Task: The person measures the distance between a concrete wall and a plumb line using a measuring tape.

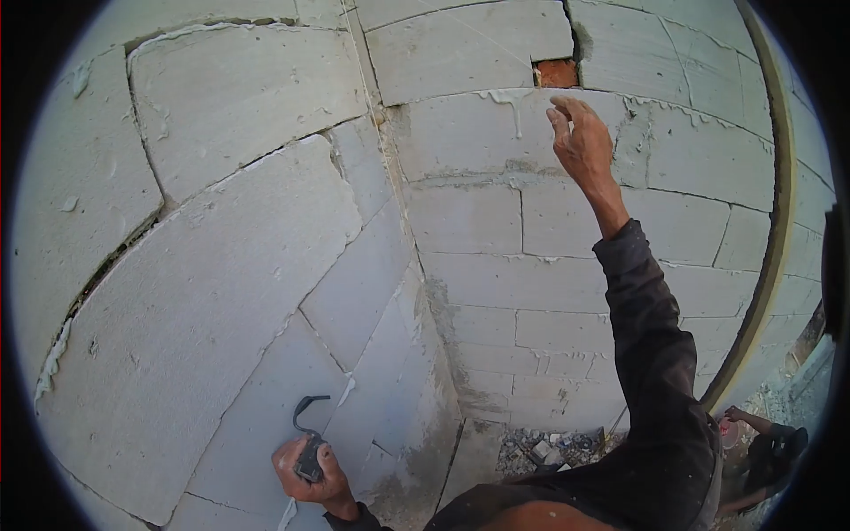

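My left hand [310, 473], low at the left, is closed around a small black handheld device [309, 458]. A curved black strip [306, 411] sticks up from the device; its exact kind is unclear. My right hand [585, 143] is raised in front of the block wall [580, 221], fingers half bent and thumb apart, with nothing visible in it. Just above its fingertips is a small gap filled by a red brick piece [557, 73]. Whether the fingertips touch the wall, I cannot tell.
Large pale blocks [239, 257] form the left wall, meeting the other wall in a corner. A long wooden strip [779, 177] runs down the right side. Rubble [549, 449] lies on the ground below. Another person [768, 456] is at the lower right, near a pinkish container [728, 432].
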Tool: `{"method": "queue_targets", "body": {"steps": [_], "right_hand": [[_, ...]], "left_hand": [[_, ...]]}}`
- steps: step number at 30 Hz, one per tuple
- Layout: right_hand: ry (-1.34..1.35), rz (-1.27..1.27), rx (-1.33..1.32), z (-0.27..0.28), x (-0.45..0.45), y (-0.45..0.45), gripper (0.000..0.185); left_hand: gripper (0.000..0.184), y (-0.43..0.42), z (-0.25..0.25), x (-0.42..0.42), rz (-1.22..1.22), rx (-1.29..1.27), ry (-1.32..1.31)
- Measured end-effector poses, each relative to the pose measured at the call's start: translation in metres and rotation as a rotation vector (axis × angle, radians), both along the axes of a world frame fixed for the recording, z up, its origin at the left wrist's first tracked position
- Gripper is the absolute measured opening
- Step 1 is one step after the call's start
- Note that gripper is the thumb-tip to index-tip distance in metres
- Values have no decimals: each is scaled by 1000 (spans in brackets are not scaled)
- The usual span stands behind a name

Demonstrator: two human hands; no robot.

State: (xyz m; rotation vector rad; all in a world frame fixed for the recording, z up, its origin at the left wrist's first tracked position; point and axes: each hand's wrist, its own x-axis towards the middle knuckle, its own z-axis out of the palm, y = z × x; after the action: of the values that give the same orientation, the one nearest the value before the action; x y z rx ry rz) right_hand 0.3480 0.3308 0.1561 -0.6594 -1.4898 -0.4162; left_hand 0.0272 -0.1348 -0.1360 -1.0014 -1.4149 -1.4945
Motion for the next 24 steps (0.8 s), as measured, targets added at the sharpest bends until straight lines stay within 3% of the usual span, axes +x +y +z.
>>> {"method": "queue_targets", "body": {"steps": [5,8,10,12,15,22,24], "right_hand": [[-69,-207,16,61,-5,69,26],[-126,-248,-58,72,-7,96,24],[-118,-234,55,71,-9,115,21],[-125,-401,189,68,-15,123,17],[-84,-423,211,62,-29,104,14],[310,-138,372,98,-27,9,13],[386,105,593,133,-26,27,13]], "left_hand": [[33,2,8,11,-12,42,-59],[32,10,8,14,-28,123,-193],[32,15,7,15,20,127,-205],[32,17,5,13,59,124,-199],[25,16,11,13,143,59,-100],[20,19,13,17,252,11,-34],[20,23,13,17,257,41,-29]]}}
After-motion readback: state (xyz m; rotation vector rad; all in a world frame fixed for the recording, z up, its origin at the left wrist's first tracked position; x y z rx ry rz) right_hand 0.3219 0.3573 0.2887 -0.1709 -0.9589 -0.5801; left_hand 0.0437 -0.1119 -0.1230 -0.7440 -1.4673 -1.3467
